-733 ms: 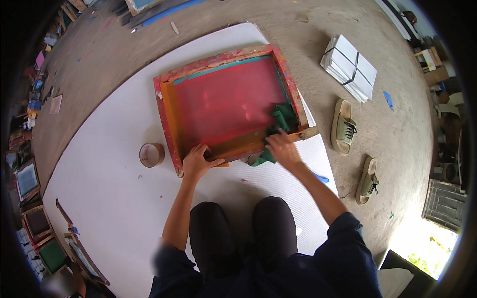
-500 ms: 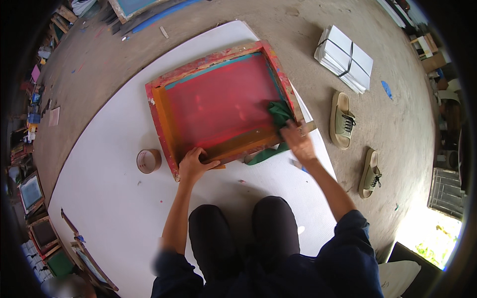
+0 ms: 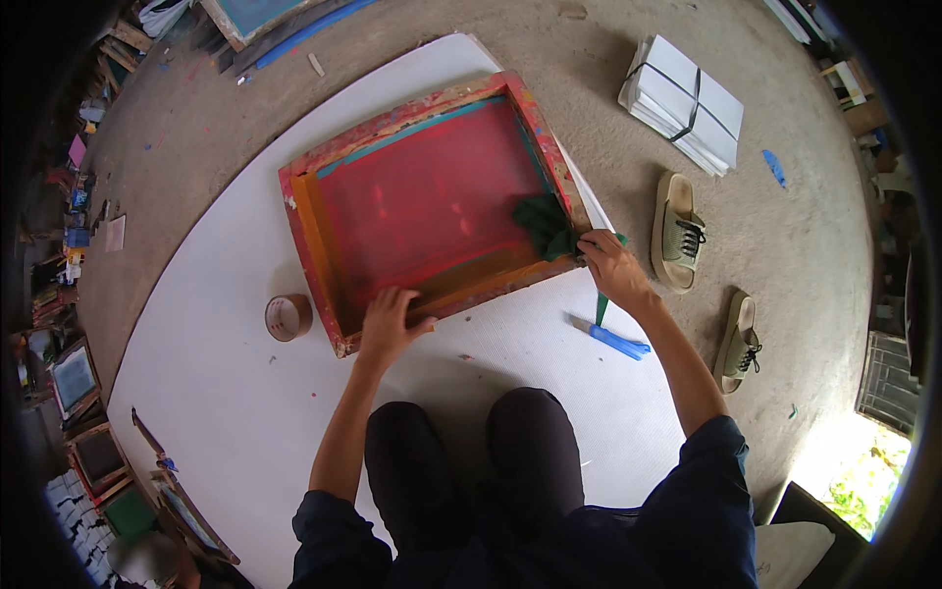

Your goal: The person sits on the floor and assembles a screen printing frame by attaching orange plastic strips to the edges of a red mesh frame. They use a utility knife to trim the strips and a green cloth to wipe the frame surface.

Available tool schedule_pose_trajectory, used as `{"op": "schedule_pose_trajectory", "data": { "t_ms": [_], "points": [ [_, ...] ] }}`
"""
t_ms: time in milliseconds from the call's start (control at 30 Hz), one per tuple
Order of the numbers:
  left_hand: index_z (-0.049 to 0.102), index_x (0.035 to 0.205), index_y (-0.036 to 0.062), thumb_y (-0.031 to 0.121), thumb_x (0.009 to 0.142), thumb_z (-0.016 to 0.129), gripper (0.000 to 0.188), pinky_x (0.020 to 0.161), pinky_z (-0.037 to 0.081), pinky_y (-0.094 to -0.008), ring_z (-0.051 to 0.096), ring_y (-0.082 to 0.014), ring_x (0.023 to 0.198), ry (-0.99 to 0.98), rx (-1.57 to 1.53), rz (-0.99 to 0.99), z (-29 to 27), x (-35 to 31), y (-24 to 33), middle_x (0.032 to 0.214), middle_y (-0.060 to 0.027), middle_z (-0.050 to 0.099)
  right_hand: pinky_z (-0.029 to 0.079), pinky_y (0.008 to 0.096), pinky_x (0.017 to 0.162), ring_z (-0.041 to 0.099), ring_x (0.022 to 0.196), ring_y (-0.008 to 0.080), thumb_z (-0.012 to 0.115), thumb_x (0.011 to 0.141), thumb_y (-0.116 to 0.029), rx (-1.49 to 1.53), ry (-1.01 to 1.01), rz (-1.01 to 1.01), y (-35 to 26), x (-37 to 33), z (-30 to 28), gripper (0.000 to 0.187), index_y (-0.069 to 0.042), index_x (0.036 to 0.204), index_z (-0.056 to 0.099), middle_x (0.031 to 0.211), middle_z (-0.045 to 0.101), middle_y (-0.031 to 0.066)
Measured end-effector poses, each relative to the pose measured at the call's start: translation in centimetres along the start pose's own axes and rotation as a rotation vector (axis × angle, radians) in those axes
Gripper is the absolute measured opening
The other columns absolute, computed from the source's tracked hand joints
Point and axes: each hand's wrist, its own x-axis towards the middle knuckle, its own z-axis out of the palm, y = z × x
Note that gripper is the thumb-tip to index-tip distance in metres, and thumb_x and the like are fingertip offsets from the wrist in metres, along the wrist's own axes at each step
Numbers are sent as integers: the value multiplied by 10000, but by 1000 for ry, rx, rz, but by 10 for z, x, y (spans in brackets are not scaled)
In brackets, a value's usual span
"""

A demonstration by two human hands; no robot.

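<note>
Knees: my dark-trousered knees (image 3: 535, 442) on the white sheet (image 3: 221, 412), at its near part.
Blue-handled tool: flat tool with blue handle (image 3: 618, 342), lying on the sheet near its right edge, grey end pointing left.
Left hand: my left hand (image 3: 386, 329) at the frame's near rail, toward its left end; fingers over the rail, thumb on the outer side, gripping it.
Right hand: my right hand (image 3: 610, 265) at the frame's near right corner; fingers bent inward. Can't tell if they grip cloth, wood or both.
Tape roll: brown roll (image 3: 287, 317) on the sheet, left of the frame's near left corner, apart from it.
Red frame: paint-splotched wooden frame (image 3: 397, 124) with red mesh, set askew on the sheet toward its far corner.
Green cloth: dark green cloth (image 3: 542, 224), bunched inside the frame at its near right corner; green also shows on both sides of my right hand.
Sandals: two olive sandals, one (image 3: 679, 234) beyond the sheet's right edge, the other (image 3: 738, 344) nearer me.
Floor: grey-brown concrete (image 3: 579, 69) around the sheet.
Paper stack: white, black-banded stack (image 3: 684, 106) on the floor, off the sheet's far right side.
Blue-panelled frame: another frame (image 3: 257, 14), past the sheet's far left edge.
</note>
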Motion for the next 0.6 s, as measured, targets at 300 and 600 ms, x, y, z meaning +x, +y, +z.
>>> {"op": "schedule_pose_trajectory", "data": {
  "t_ms": [300, 600],
  "points": [
    [525, 1142, 34, 328, 795, 662, 475, 856, 455, -403, 519, -296, 1025, -33, -142, 229, 75, 109, 130, 1083, -115, 522, 386, 357, 939, 468, 1053, 259, 631, 825, -134, 219, 83, 145, 27, 7, 21, 210, -32, 1009, 640, 1087, 518, 72],
    [515, 1181, 44, 203, 788, 664, 450, 888, 439, -429, 518, -320, 1071, -195, -373, 198, 73, 120, 142, 1172, -121, 549, 386, 279, 901, 510, 984, 134, 489, 960, -240, 1499, 600, 757, 25, -4, 63, 236, -36, 1052, 564, 1031, 562, 23]
  ]
}}
